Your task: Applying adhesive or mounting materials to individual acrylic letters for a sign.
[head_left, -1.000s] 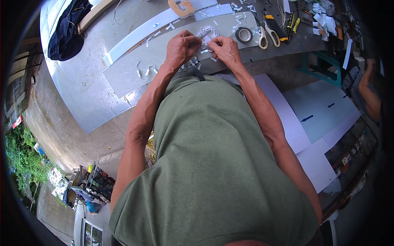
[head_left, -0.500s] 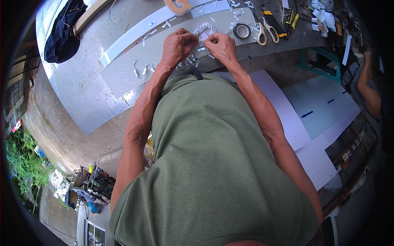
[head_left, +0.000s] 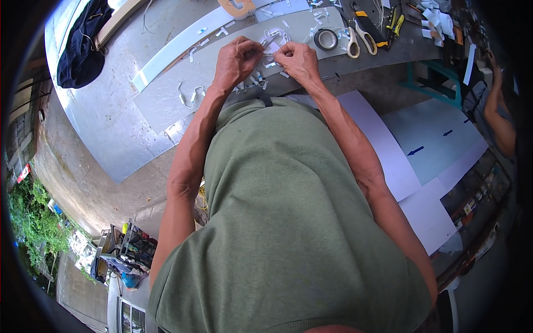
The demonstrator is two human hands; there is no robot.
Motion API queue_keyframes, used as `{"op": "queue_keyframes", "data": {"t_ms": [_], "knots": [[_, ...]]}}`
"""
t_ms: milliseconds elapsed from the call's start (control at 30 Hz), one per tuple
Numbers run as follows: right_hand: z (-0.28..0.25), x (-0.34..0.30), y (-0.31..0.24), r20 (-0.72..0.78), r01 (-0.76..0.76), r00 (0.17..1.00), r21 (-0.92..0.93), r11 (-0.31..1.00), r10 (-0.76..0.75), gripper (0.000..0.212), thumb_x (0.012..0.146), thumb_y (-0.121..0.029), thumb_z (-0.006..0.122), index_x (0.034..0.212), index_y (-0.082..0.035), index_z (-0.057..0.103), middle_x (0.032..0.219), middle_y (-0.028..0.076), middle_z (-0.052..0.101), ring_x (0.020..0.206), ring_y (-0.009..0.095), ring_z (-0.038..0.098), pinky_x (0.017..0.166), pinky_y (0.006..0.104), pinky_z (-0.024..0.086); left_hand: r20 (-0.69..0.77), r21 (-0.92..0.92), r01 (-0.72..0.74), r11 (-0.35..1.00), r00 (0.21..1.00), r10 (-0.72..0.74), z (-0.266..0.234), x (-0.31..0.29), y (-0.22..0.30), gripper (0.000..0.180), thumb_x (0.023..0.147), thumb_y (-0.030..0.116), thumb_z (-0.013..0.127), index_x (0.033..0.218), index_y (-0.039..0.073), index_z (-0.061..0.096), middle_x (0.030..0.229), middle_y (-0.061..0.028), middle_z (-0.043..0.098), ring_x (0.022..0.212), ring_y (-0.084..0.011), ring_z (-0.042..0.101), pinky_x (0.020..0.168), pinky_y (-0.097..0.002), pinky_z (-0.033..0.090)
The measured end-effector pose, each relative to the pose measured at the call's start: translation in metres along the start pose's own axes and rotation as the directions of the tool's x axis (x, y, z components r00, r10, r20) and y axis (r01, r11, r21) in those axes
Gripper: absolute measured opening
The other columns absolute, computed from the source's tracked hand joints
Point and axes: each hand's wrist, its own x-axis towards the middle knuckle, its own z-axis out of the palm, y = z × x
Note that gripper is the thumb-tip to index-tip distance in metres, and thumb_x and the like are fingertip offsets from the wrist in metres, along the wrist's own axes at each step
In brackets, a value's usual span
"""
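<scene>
My left hand (head_left: pixel 236 62) is over a flat grey panel (head_left: pixel 161 102), thumb and fingers pinched together. Facing it, my right hand (head_left: pixel 300 62) is also closed in a pinch, its fingertips a short way from the left ones. What either hand holds is too small to make out. Just beyond the fingertips lies a loop of thin white strip (head_left: pixel 284 36). Small white pieces (head_left: pixel 257 82) are scattered close below my hands. A wavy white strip (head_left: pixel 191 97) rests on the panel left of my left forearm.
Right of my hands are a black tape roll (head_left: pixel 326 39), cream-handled scissors (head_left: pixel 353 45) and a yellow-and-black cutter (head_left: pixel 371 29). A beige tape roll (head_left: pixel 237 8) is at the far edge. Black cloth (head_left: pixel 83 47) lies left. Pale sheets (head_left: pixel 425 216) and another person's arm (head_left: pixel 496 116) are right.
Both hands stay pinched close together, with only slight finger movement. The whole view has shifted a little.
</scene>
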Motion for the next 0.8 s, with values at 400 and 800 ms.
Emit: {"op": "queue_keyframes", "data": {"t_ms": [400,800], "knots": [[-0.005,-0.006,-0.008,-0.09,0.178,0.98,-0.019,0.984,-0.179,0.019,0.084,-0.023,0.073,0.086,-0.004,0.075,0.073,0.009,0.075,0.067,0.023,0.073,0.069,0.0356,0.057,0.083,0.215,-0.19,0.958,0.981,0.175,0.001,-0.002,-0.009,0.018,0.081,0.011,0.077,0.095,0.022,0.081,0.1,-0.0044,0.068,0.09,-0.0255,0.069,0.076,-0.038,0.055],[-0.008,-0.002,0.001,0.005,0.21,0.978,0.013,0.978,-0.21,0.015,0.086,-0.016,0.07,0.088,-0.002,0.072,0.078,0.013,0.075,0.073,0.025,0.075,0.071,0.0371,0.057,0.062,0.185,-0.159,0.97,0.987,0.15,0.0,-0.002,0.002,0.02,0.078,0.016,0.082,0.097,0.02,0.08,0.099,-0.0048,0.067,0.09,-0.0271,0.068,0.078,-0.0387,0.054]]}}
